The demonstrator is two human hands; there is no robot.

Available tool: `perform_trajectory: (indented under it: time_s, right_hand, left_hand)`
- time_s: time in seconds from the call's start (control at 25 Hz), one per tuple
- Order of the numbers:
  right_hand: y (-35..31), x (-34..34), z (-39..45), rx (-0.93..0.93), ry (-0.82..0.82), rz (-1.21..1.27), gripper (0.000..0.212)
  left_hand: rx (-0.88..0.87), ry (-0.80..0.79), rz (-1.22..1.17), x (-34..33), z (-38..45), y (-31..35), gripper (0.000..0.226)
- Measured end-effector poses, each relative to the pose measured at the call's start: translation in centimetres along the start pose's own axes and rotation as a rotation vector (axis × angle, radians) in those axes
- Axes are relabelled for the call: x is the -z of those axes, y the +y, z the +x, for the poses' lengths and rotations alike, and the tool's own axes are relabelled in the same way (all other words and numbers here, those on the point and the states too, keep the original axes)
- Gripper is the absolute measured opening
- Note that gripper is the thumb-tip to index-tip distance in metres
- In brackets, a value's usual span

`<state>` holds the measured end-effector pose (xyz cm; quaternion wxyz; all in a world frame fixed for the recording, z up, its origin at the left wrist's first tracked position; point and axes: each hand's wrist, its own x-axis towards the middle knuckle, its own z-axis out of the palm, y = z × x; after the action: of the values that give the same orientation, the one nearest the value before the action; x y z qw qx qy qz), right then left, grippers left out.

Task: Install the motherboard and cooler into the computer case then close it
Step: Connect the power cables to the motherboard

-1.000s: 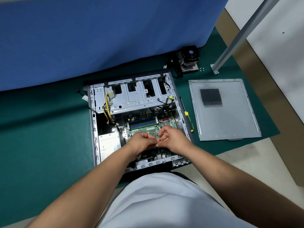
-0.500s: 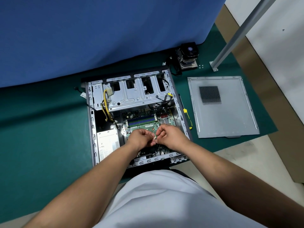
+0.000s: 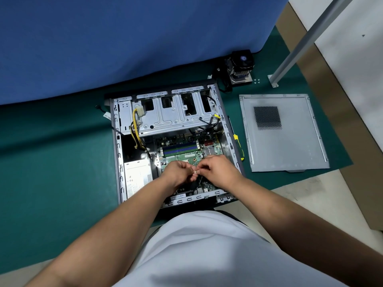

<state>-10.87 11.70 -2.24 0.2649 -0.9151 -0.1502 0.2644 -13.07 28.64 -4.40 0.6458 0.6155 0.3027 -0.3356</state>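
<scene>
Green matting is covering the work surface, blue cloth hanging behind it. Computer case is lying open on its side; motherboard is sitting inside, green and rigid but fragile, best taken by its edges. Left hand and right hand are meeting above the board, fingers curled, pinching a small pale part between them, too small to identify. Cooler is waiting beyond the case, probably dense; grip its body, not the fan. Side panel is lying flat alongside, near a yellow screwdriver.
</scene>
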Motion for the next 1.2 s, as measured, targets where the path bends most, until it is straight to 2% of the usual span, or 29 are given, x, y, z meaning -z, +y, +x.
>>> perform_trajectory:
  time_s: [0.16, 0.24, 0.36, 0.48, 0.56, 0.64, 0.72, 0.88, 1.2]
  right_hand:
    - [-0.1, 0.1, 0.3, 0.008, -0.018, -0.047, 0.010]
    - [-0.1, 0.2, 0.5, 0.003, -0.032, -0.100, 0.009]
    - [0.0, 0.1, 1.2, -0.058, -0.085, -0.169, 0.013]
    - [0.1, -0.3, 2.1, -0.118, -0.162, -0.240, 0.014]
    - [0.4, -0.6, 2.5, -0.150, -0.220, -0.257, 0.013]
    - [0.8, -1.0, 2.6, -0.186, -0.268, -0.263, 0.013]
    - [1.2, -1.6, 2.6, -0.226, -0.301, -0.272, 0.013]
    - [1.6, -2.2, 2.6, -0.273, -0.338, -0.310, 0.013]
    - [1.4, -2.6, 3.2, -0.245, -0.378, -0.414, 0.016]
  left_hand:
    - [-0.008, -0.037, 0.018, -0.2, -0.4, 0.2, 0.016]
    - [-0.046, -0.026, 0.140, 0.1, -0.8, 0.6, 0.017]
    - [-0.356, 0.111, 0.681, 1.9, -1.6, 1.5, 0.016]
    - [-0.786, 0.256, 1.025, 5.2, -2.1, 1.9, 0.025]
    - [-0.959, 0.421, 1.211, 7.8, -1.7, 1.9, 0.032]
    - [-0.940, 0.567, 1.298, 10.1, -1.3, 1.6, 0.040]
    - [-0.859, 0.625, 1.320, 11.3, -1.0, 1.3, 0.047]
    - [-0.797, 0.641, 1.354, 11.1, -0.5, 1.3, 0.054]
    - [-0.822, 0.667, 1.330, 10.9, -0.5, 1.2, 0.056]
